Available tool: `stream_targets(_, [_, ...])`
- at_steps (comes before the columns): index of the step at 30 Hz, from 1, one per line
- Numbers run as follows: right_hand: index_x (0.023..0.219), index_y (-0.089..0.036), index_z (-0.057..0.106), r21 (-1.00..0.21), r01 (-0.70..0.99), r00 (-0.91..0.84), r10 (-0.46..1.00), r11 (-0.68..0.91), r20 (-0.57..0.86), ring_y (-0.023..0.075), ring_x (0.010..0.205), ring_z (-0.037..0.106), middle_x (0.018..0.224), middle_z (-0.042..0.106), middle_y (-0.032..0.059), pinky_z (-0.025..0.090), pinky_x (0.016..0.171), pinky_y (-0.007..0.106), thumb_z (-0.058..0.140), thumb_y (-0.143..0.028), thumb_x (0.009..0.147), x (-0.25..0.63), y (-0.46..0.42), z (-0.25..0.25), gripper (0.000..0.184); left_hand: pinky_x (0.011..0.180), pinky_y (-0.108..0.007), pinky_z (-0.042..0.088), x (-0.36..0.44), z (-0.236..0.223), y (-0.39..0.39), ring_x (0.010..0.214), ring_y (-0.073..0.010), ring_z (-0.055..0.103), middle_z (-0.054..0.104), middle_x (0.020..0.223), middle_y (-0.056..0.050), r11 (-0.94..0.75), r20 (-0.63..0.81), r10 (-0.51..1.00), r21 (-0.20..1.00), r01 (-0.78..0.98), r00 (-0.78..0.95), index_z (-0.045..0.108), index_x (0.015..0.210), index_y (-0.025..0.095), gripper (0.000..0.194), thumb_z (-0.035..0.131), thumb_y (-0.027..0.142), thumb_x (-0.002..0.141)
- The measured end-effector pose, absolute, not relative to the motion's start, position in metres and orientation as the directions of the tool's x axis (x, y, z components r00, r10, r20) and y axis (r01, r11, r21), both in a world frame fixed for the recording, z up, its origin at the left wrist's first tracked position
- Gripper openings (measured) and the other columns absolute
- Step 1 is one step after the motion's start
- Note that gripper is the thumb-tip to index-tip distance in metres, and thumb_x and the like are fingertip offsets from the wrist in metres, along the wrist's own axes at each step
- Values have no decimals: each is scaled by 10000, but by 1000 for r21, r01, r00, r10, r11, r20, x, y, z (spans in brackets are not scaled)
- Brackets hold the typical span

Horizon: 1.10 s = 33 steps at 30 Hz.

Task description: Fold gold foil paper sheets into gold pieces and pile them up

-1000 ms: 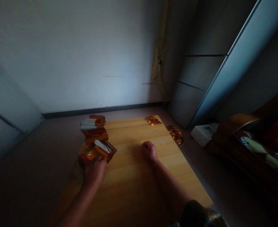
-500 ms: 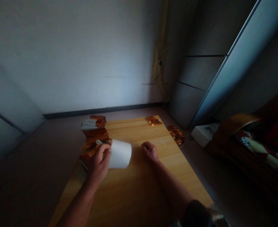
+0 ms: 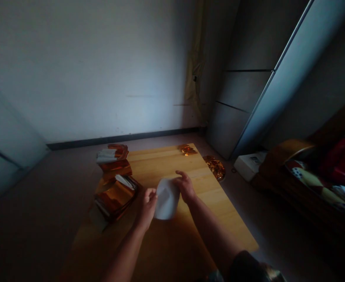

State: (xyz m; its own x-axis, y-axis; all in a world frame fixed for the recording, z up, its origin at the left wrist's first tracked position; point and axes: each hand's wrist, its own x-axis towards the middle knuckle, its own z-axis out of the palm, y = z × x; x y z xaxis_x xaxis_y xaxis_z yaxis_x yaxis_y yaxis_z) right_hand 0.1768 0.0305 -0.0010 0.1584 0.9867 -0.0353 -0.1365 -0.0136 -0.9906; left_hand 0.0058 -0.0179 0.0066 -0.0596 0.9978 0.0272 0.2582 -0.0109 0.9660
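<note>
A white sheet of paper [image 3: 167,200], blurred and curving, is held up over the wooden table between both hands. My left hand [image 3: 147,207] pinches its left edge with thumb and fingers. At the upper right edge, my right hand [image 3: 185,187] grips the sheet, one finger sticking out; the fingers behind the paper are hidden. To the left of my left hand lies a stack of shiny copper-coloured foil paper [image 3: 116,197] with some white edges showing. Behind that stack, more folded copper and white paper [image 3: 112,156] sits at the table's far left corner.
The wooden table [image 3: 149,162] stands before a pale wall. A small folded copper foil piece [image 3: 187,149] lies at its far right corner. Beyond the right edge, a heap of copper foil pieces [image 3: 215,167] sits low down, near a white box [image 3: 250,164] and a wooden-armed seat [image 3: 295,150].
My left hand has moved right, carrying the white sheet away from the foil stack. My right hand has opened from a loose curl and now meets the sheet's right edge.
</note>
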Motion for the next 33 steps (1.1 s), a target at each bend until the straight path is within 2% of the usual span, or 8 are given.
stream_targets(3, [1038, -181, 597, -971, 237, 169, 983, 32, 74, 132, 625, 558, 724, 618, -14, 428, 562, 216, 574, -146, 627, 186, 42, -13, 413, 527, -235, 419, 10, 2, -19, 550, -114, 487, 583, 745, 7, 86, -75, 996, 959, 270, -52, 470, 1150, 164, 487, 488, 350, 701])
stream_targets(6, [999, -205, 633, -795, 591, 56, 977, 135, 207, 143, 694, 584, 769, 652, 3, 443, 637, 225, 525, -77, 666, 189, 48, -23, 373, 470, -221, 379, 9, -3, -21, 508, -107, 474, 615, 749, -7, 154, -171, 985, 934, 323, 24, 495, 1213, 152, 546, 463, 310, 692])
stream_targets(9, [992, -209, 649, -597, 759, -86, 949, 261, 304, 155, 791, 597, 873, 668, 36, 446, 698, 227, 507, -78, 747, 188, 50, -28, 311, 542, -250, 441, 4, -6, -24, 578, -130, 541, 661, 809, -53, 130, -190, 970, 931, 340, 149, 581, 1160, 105, 519, 423, 276, 696])
stream_targets(13, [928, -213, 666, -446, 811, -243, 912, 378, 332, 158, 815, 580, 863, 652, 47, 439, 711, 221, 491, -102, 831, 187, 53, -29, 229, 709, -286, 503, -7, -6, -31, 779, -165, 622, 692, 873, -55, 60, -218, 913, 907, 417, 344, 596, 1188, 147, 564, 357, 132, 677])
stream_targets(16, [926, -210, 669, -379, 830, -303, 901, 410, 311, 162, 798, 561, 845, 636, 48, 424, 700, 230, 479, -119, 866, 187, 53, -26, 219, 877, -284, 470, -12, -4, -35, 975, -157, 600, 670, 1016, -56, -162, -101, 900, 825, 541, 423, 627, 1155, 195, 648, 349, 12, 599])
stream_targets(21, [978, -228, 658, -256, 867, -358, 892, 427, 275, 180, 849, 527, 886, 631, 49, 383, 726, 269, 470, -181, 912, 187, 49, -20, 204, 856, -307, 481, -14, -1, -39, 959, -177, 575, 615, 1010, -79, -479, 116, 862, 509, 715, 494, 667, 1075, 222, 524, 391, -6, 692])
stream_targets(25, [944, -226, 649, -151, 861, -431, 855, 485, 289, 195, 902, 485, 899, 630, 43, 340, 783, 310, 494, -242, 922, 187, 47, -17, 158, 946, -406, 448, -12, -1, -36, 1117, -239, 508, 550, 1235, -93, -628, 266, 778, 302, 717, 569, 684, 969, 231, 372, 456, 45, 742])
stream_targets(33, [1013, -264, 664, -92, 782, -587, 777, 617, 227, 204, 915, 447, 981, 611, 59, 314, 756, 326, 495, -269, 920, 186, 48, -14, 193, 1047, -445, 359, -10, -14, -26, 1243, -254, 447, 540, 1307, -107, -668, 210, 742, 314, 675, 636, 616, 964, 194, 292, 510, 117, 704])
